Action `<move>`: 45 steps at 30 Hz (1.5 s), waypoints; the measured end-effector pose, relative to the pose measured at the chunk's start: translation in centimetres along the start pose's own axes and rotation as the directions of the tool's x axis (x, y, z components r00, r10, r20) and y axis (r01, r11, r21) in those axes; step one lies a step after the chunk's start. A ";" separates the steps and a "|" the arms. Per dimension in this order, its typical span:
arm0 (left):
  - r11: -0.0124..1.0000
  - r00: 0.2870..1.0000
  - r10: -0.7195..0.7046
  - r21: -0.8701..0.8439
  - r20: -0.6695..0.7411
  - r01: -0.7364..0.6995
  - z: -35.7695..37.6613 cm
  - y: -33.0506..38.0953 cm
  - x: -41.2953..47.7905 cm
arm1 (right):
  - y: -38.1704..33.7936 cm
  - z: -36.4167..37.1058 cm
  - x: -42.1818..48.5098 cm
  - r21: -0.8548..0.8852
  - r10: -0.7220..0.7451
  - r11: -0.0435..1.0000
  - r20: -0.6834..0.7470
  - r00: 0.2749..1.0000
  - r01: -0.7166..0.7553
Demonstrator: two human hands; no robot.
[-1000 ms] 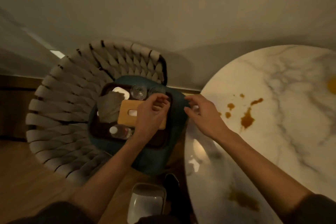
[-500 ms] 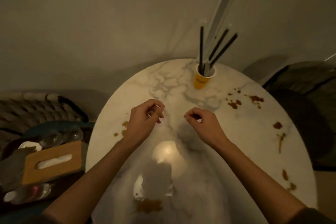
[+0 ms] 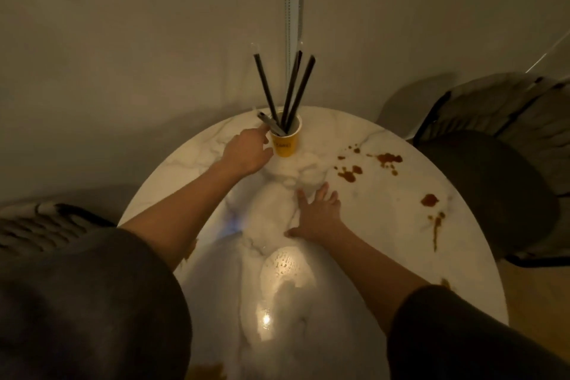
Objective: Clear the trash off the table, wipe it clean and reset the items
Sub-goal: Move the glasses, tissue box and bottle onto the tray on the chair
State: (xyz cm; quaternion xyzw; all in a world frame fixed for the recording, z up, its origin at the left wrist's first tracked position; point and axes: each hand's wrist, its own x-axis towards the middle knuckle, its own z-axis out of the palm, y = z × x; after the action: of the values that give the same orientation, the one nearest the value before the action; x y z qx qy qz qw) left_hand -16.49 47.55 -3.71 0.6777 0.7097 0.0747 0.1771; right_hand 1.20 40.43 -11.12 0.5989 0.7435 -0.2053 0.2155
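A round white marble table (image 3: 385, 256) fills the middle of the head view, with brown spill stains (image 3: 350, 174) across its right side and more at the near edge. At the far edge stands a yellow paper cup (image 3: 285, 142) holding three black straws (image 3: 293, 89) and a grey flat item. My left hand (image 3: 246, 153) reaches out to the cup's left side, thumb against its wall and fingers stretched toward the rim, not closed round it. My right hand (image 3: 320, 214) lies flat on the table with fingers spread.
A dark woven chair (image 3: 493, 182) stands at the table's right. Part of another woven chair (image 3: 46, 225) shows at the left behind my sleeve. A plain wall with a vertical metal strip (image 3: 293, 0) is just behind the table.
The view swung from the left chair with its tray to the table. My left hand stretched forward to the yellow cup. My right hand uncurled and settled flat on the marble.
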 end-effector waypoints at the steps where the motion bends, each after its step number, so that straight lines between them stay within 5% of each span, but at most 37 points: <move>1: 1.000 1.000 -0.015 -0.004 -0.010 0.015 0.1 0.0 0.6 | 0.2 0.4 0.0 0.000 -0.007 1.000 -0.019 1.000 0.007; 5: 0.999 0.992 0.034 -0.003 -0.125 -0.035 0.2 -0.3 1.1 | 1.0 0.7 0.1 -0.003 -0.020 1.000 -0.035 0.999 0.020; 10: 0.992 0.996 0.089 0.089 -0.014 -0.088 0.4 -0.2 -0.2 | 1.2 1.0 0.0 0.004 -0.014 1.000 -0.031 0.999 0.014; 20: 0.978 0.982 0.049 -0.193 -0.183 -0.085 -4.4 -5.9 -9.3 | 1.2 -2.3 -0.5 -0.024 0.021 1.000 0.065 0.998 -0.019; 25: 0.971 0.968 -0.095 -0.236 -0.233 0.038 -7.5 -15.4 -20.3 | -10.2 -3.0 -3.0 -0.035 -0.216 0.976 -0.055 0.975 0.214; 33: 0.859 0.860 -0.464 -0.346 -0.212 0.378 -5.2 -30.7 -36.7 | -31.5 1.9 -9.5 -0.144 -0.678 0.730 -0.027 0.735 0.668; 38: 0.762 0.816 -0.578 -0.378 -0.031 0.525 0.9 -36.2 -41.4 | -37.7 5.6 -9.1 -0.279 -0.606 0.747 0.089 0.791 0.604; 45: 0.681 0.787 -0.598 -0.422 0.152 0.598 8.0 -40.1 -42.8 | -41.0 8.7 -7.9 -0.397 -0.490 0.790 0.050 0.870 0.467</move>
State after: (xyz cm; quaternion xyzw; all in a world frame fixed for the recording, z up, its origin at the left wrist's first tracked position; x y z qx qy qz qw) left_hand -50.45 1.41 -18.55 0.3491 0.8544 0.1737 0.3435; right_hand -36.79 21.04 -11.88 0.3403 0.9021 -0.0817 0.2525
